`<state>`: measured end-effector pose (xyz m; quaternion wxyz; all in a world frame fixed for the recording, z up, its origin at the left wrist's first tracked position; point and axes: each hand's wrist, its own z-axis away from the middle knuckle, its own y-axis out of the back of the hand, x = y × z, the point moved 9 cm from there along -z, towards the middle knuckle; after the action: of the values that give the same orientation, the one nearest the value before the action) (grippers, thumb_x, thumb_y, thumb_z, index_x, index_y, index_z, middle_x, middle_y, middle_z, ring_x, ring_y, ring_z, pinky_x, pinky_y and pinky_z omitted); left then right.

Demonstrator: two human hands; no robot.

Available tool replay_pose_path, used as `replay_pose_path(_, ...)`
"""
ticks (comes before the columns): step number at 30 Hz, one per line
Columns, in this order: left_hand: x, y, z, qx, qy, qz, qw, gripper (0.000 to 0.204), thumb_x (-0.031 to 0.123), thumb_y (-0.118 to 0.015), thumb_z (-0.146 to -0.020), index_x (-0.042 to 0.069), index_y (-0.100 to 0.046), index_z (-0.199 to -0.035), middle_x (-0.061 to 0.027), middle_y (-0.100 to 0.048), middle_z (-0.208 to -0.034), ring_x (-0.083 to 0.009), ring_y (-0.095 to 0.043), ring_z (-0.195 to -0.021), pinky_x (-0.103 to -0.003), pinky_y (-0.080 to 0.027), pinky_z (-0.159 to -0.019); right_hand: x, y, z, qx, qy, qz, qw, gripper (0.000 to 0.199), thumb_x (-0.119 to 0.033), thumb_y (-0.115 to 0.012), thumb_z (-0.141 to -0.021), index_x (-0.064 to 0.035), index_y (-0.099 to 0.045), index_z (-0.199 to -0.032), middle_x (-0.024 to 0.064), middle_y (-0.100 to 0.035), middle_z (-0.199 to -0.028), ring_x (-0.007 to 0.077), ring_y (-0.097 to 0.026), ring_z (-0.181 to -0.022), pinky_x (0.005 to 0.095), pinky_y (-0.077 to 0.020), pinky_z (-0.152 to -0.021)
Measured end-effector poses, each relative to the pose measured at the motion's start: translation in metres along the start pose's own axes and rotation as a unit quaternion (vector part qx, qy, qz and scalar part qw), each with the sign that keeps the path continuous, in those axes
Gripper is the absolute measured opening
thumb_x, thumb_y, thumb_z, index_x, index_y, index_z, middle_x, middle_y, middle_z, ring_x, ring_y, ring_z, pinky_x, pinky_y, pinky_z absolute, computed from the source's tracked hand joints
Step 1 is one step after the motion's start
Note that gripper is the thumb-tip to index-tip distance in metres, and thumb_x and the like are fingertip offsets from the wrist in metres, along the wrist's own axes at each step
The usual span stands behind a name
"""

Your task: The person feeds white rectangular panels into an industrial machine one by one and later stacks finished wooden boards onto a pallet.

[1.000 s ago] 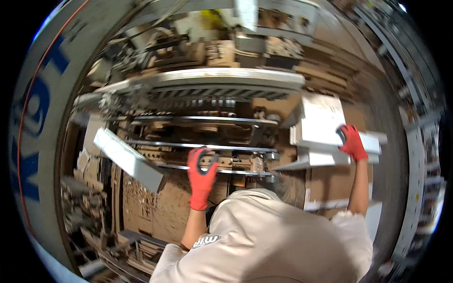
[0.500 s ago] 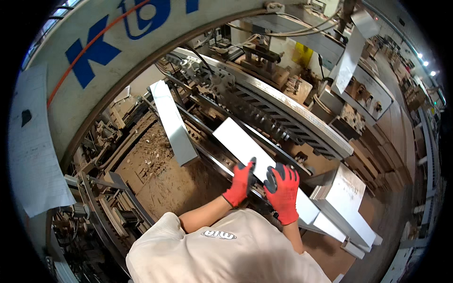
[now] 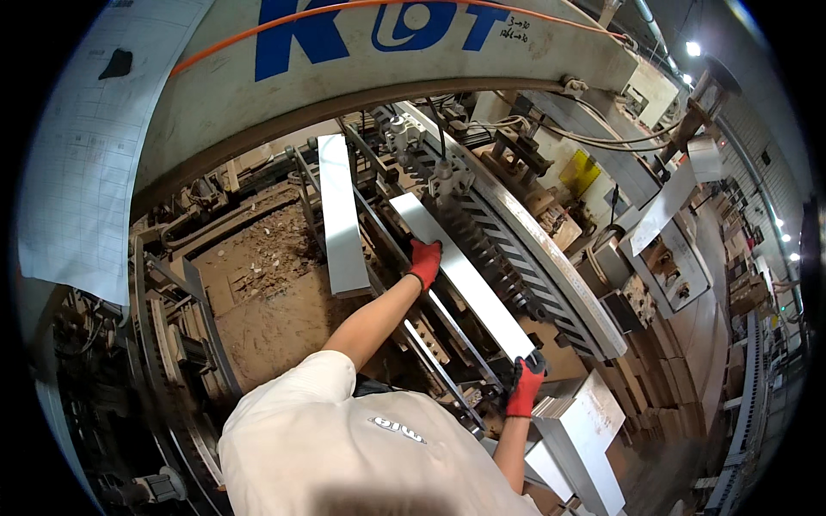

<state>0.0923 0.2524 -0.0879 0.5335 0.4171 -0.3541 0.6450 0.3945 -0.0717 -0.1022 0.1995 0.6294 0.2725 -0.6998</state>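
- Beam (image 3: 206, 112): pale, with big blue lettering, arching well beyond the left hand.
- Dusty bed (image 3: 267, 322): brown and strewn with chips, left of the left hand and its forearm.
- Slotted bar (image 3: 523, 224): long and pale-topped, beyond both hands, running slantwise roughly alongside the board.
- Paper (image 3: 90, 138): a printed sheet, far to the left of the left hand.
- Rails (image 3: 457, 329): metal, passing just on the body side of the left hand and slanting down toward the right hand.
- Stack (image 3: 589, 413): white boards, just beside the right hand on its body side.
- Board (image 3: 482, 297): long, white and narrow, spanning from slightly beyond the left hand to the right hand; whether it rests on the rails I cannot tell.
- Second board (image 3: 340, 206): white, apart from the first, left of the left hand.
- Left hand (image 3: 425, 262): red-gloved, fingers closed over the board's near long edge.
- Right hand (image 3: 527, 383): likewise gloved, curled around the board's near end, dark fingertips over its corner.
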Motion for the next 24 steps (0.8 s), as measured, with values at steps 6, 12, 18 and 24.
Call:
replay_pose_path(6,-0.014,-0.061,-0.033,-0.008,-0.169,-0.18,0.969,0.086,0.029,-0.066,-0.076,0.005,-0.025,-0.147,-0.0309,-0.034,-0.143,-0.045,-0.033,-0.133,-0.045,-0.033,-0.109,0.019,-0.028,-0.061,0.097,0.016,-0.047,0.994,0.02,0.001,-0.067,-0.08,-0.002,-0.061,-0.099,0.0013,-0.057,-0.08,0.0114,-0.052,-0.06,0.0267,-0.0441,-0.053)
replay_pose_path(12,-0.047,-0.066,-0.098,0.019,-0.252,-0.244,0.936,0.088,0.036,-0.07,-0.07,0.014,-0.032,-0.147,-0.0324,-0.035,-0.139,-0.0456,-0.044,-0.125,-0.047,-0.041,-0.102,0.011,-0.062,-0.08,0.095,-0.012,0.012,0.995,0.01,-0.004,-0.062,-0.083,-0.0039,-0.063,-0.093,-0.0044,-0.05,-0.068,0.0077,-0.043,-0.051,0.0253,-0.0371,-0.047)
replay_pose_path(18,-0.024,-0.002,-0.171,-0.048,-0.233,-0.004,0.971,0.088,0.035,-0.07,-0.071,0.014,-0.032,-0.148,-0.0331,-0.029,-0.141,-0.0474,-0.039,-0.128,-0.047,-0.039,-0.105,-0.004,-0.144,-0.084,-0.063,-0.044,-0.005,0.997,0.008,-0.009,-0.062,-0.079,-0.0026,-0.062,-0.085,0.0045,-0.061,-0.073,0.0168,-0.056,-0.053,0.0313,-0.0461,-0.049)
replay_pose_path(24,-0.015,-0.027,-0.15,-0.108,-0.215,-0.261,0.935,0.095,0.038,-0.075,-0.068,0.008,-0.031,-0.147,-0.0319,-0.029,-0.142,-0.0464,-0.037,-0.129,-0.045,-0.039,-0.105,-0.002,-0.129,-0.091,-0.073,-0.015,0.023,0.997,0.012,-0.005,-0.057,-0.078,-0.008,-0.048,-0.071,-0.0012,-0.048,-0.062,0.0133,-0.048,-0.048,0.0288,-0.0417,-0.046)
